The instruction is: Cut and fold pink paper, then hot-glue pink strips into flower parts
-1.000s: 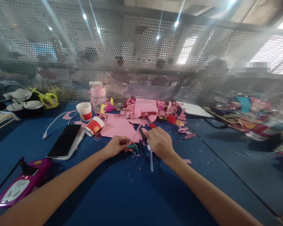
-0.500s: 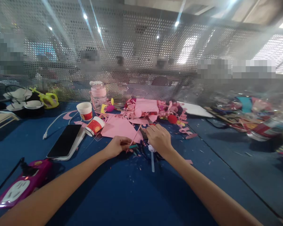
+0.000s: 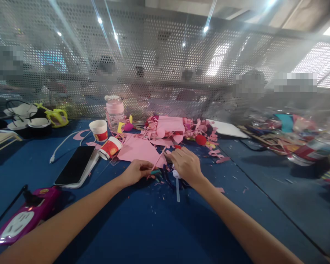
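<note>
My left hand [image 3: 136, 173] is pinched closed on a thin pink strip [image 3: 158, 158], which slants up to the right. A small teal piece [image 3: 155, 171] lies at its fingertips. To the right, my right hand [image 3: 188, 165] is curled, with its fingertips near the top of the strip; what it grips is hidden under the fingers. Below its palm a translucent white rod [image 3: 178, 190] sticks out toward me. Dark blue looped handles [image 3: 166, 176] lie between the hands. Behind them is a sheet of pink paper [image 3: 137, 147].
Pink scraps [image 3: 200, 128] pile up at the back. On the left are a paper cup [image 3: 99, 131], a tipped cup [image 3: 110, 148], a phone [image 3: 75, 165] and a purple power strip [image 3: 38, 205]. A clear jar [image 3: 309, 150] lies right; a perforated metal screen [image 3: 165, 55] stands behind.
Both hands stay in nearly the same place, with only a slight shift. The pink strip remains in my left hand.
</note>
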A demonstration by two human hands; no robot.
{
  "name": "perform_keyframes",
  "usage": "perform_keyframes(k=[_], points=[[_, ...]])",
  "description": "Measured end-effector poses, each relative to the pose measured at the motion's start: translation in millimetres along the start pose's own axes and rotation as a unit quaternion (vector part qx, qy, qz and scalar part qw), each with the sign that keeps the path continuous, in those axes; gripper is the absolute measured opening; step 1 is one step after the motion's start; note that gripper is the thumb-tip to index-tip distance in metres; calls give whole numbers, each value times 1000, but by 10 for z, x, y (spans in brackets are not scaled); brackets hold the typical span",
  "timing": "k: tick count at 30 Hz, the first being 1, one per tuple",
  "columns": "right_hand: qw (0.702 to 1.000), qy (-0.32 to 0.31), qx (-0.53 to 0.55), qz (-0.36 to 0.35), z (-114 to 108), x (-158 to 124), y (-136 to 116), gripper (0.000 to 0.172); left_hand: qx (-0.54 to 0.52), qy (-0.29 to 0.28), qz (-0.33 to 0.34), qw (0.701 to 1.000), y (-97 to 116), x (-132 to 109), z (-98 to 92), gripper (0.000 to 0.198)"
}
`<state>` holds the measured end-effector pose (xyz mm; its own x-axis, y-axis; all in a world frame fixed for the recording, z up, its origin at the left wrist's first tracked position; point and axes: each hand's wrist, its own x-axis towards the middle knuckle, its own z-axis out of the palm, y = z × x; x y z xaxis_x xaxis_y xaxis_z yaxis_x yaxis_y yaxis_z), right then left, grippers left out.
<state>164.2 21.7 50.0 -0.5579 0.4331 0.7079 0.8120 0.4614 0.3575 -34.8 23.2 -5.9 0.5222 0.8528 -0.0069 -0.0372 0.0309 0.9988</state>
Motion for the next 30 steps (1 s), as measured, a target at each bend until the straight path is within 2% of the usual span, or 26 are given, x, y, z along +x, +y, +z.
perform_keyframes(k=[6,13,21,30], points=[[999,12,-21,24,20,3,16,31,-6,0,-1,1000,-16,6,-4,38],[1000,7,2,-11,-8,15,-6,29,-5,0,-1,1000,-13,6,-3,39],[999,24,-40,0,-23,0,26,32,-14,4,-2,1000,-23,6,2,38],[999,10,-35,13,-15,-6,32,33,1,5,3,1000,-38,5,3,39]])
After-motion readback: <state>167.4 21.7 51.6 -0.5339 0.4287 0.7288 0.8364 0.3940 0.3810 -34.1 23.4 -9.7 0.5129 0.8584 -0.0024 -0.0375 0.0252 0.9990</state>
